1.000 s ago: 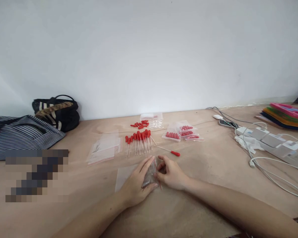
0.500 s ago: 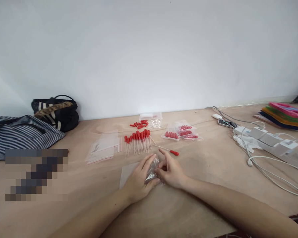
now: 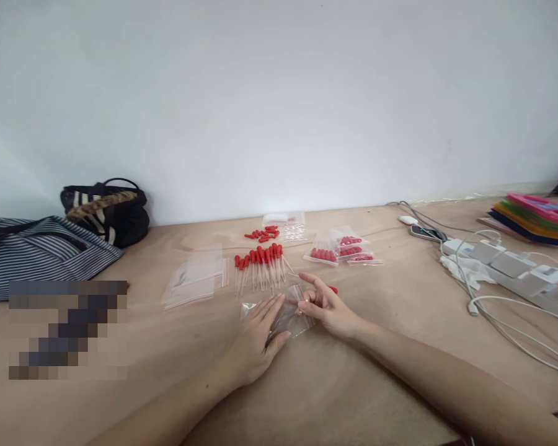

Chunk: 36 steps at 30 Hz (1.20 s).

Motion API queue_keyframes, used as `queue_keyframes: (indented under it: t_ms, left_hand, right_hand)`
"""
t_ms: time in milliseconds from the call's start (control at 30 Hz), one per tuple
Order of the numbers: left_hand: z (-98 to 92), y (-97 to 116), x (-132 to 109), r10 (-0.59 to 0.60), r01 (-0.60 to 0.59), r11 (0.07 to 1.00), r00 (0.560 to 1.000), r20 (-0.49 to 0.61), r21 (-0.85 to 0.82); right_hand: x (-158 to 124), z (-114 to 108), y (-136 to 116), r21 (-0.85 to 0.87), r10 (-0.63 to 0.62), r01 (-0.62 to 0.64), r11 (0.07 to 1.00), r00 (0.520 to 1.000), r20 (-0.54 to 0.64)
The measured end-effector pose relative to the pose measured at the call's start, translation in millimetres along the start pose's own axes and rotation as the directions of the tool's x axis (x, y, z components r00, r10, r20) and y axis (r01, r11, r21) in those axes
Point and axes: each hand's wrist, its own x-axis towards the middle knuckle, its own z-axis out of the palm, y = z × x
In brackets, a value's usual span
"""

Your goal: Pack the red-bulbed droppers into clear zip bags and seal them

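Observation:
My left hand (image 3: 255,341) lies flat on a clear zip bag (image 3: 294,317), fingers stretched out and pressing it to the table. At the bag's right, zip end, my right hand (image 3: 330,311) pinches the edge between thumb and bent fingers, its index finger pointing forward. Just beyond my hands lies a row of red-bulbed droppers (image 3: 260,263). One more dropper (image 3: 333,289) is mostly hidden behind my right hand. Loose red rubber bulbs (image 3: 264,233) lie farther back, beside thin clear tubes (image 3: 294,232).
Flat zip bags (image 3: 193,275) are stacked at left. Bags holding red bulbs (image 3: 324,254) sit right of the droppers. A power strip with chargers (image 3: 506,260) and white cables occupies the right, near colourful folders (image 3: 534,217). A striped bag (image 3: 51,251) and black bag (image 3: 130,214) stand far left.
The bag has been drawn out flatter under my left hand, and its zip end has shifted right. My right hand has moved slightly right, now covering most of the single dropper.

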Motion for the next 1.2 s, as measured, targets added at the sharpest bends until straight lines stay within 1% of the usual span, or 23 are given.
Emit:
queue_keyframes:
  t_ms: [67,133,200,233,267,300,333,367,400,433,500,600,700,767,900,967,1033,1133,1200]
  left_hand:
    - [-1.5,1.1,-0.7,-0.017,0.017,1.000,1.000,-0.003,-0.002]
    - [-2.7,0.7,-2.1,-0.025,0.025,1.000,1.000,-0.013,0.003]
    - [-3.6,-0.6,-3.9,-0.031,0.031,0.999,0.999,-0.020,0.011]
    - [-4.1,-1.4,-4.7,-0.034,0.034,0.999,0.999,-0.022,0.013]
    - [-4.4,-2.1,-5.4,-0.038,0.038,0.999,0.999,-0.021,0.013]
    - [-4.6,-2.8,-6.0,-0.042,0.042,0.999,0.999,-0.022,0.011]
    - [-4.6,-3.4,-6.4,-0.045,0.045,0.999,0.999,-0.025,0.010]
    - [-4.5,-3.9,-6.7,-0.046,0.047,0.999,0.998,-0.029,0.009]
    - [-4.3,-4.3,-6.7,-0.047,0.047,0.999,0.998,-0.033,0.008]
    - [-4.2,-4.5,-6.5,-0.044,0.044,0.999,0.998,-0.035,0.008]
    - [-4.5,-4.1,-5.9,-0.036,0.036,0.999,0.999,-0.034,0.006]
    - [-6.2,-2.1,-4.8,-0.043,0.043,0.999,0.999,-0.021,0.004]
    - [-6.9,-1.2,-4.7,-0.057,0.057,0.998,0.998,-0.011,0.002]
    - [-5.9,-2.3,-5.1,-0.052,0.052,0.999,0.998,-0.021,0.000]
    - [-3.4,-5.6,-6.1,-0.036,0.036,0.999,0.999,-0.026,0.004]
    - [-2.7,-6.4,-6.2,-0.040,0.041,0.999,0.999,-0.024,0.006]
    - [-2.3,-6.6,-6.1,-0.036,0.036,0.999,0.999,-0.036,0.007]
    - [-2.3,-6.2,-5.6,-0.023,0.023,1.000,0.999,-0.050,0.011]
    - [-2.8,-5.6,-5.3,-0.026,0.027,0.999,0.999,-0.037,0.020]
  right_hand:
    - [0.4,1.2,3.2,0.012,-0.013,0.013,1.000,1.000,0.004]
    - [1.1,0.1,4.8,-0.035,-0.048,0.048,0.998,0.999,-0.007]
    - [2.4,-6.9,2.2,-0.164,-0.105,0.097,0.982,0.994,-0.038]
    - [3.2,-13.3,-1.0,-0.274,-0.143,0.122,0.954,0.988,-0.059]
    - [4.0,-21.8,-5.1,-0.408,-0.191,0.142,0.902,0.978,-0.083]
    - [4.6,-31.9,-9.8,-0.550,-0.241,0.148,0.822,0.965,-0.100]
    - [5.0,-42.8,-14.5,-0.684,-0.286,0.134,0.717,0.952,-0.113]
    - [5.1,-53.8,-18.8,-0.781,-0.314,0.106,0.616,0.942,-0.120]
    - [4.9,-63.9,-22.0,-0.838,-0.305,0.066,0.541,0.944,-0.122]
    - [4.6,-72.2,-23.9,-0.869,-0.275,0.031,0.495,0.954,-0.122]
    - [3.8,-82.2,-23.8,-0.889,-0.185,-0.009,0.458,0.977,-0.105]
    - [3.1,-83.8,-18.1,-0.894,-0.100,-0.006,0.447,0.993,-0.057]
    - [1.7,-86.3,-18.0,-0.905,-0.089,-0.009,0.425,0.995,-0.052]
    - [-0.7,-95.1,-24.7,-0.909,-0.100,0.009,0.416,0.994,-0.035]
    - [-7.9,-118.1,-44.7,-0.914,-0.119,0.128,0.385,0.989,0.088]
    - [-10.7,-122.9,-51.1,-0.915,-0.126,0.177,0.361,0.982,0.141]
    - [-12.3,-121.2,-53.2,-0.910,-0.123,0.213,0.355,0.976,0.181]
    - [-12.8,-111.8,-51.9,-0.906,-0.110,0.247,0.344,0.969,0.222]
    - [-12.8,-104.5,-51.0,-0.910,-0.114,0.270,0.315,0.963,0.246]
